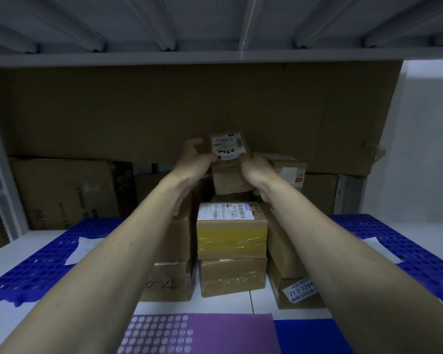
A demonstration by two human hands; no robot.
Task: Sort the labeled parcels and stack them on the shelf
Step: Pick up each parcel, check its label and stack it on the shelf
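Holding a small labeled parcel [229, 147] at the top of the middle stack, both hands are engaged: the left hand [195, 159] grips its left side with curled fingers [193, 144], and the right hand [256, 169] pinches its lower right edge, thumb on the white label marked with a handwritten number. This parcel sits on or just above a plain brown box [232, 180], which in turn tops a yellow-taped parcel [232, 233] and a further brown parcel [232, 277] beneath it; whether the small parcel is already resting cannot be told. Left of the yellow-taped parcel stands another stack [172, 267], and right of it a third, with a tagged box [298, 292] at its base. Judged from this, stacking on the shelf [261, 305] is well advanced, with three columns built. Blue perforated mats [36, 264] lie to either side of the stacks, each carrying a loose paper slip [83, 247]. Unsorted parcels, if any remain, are out of view.
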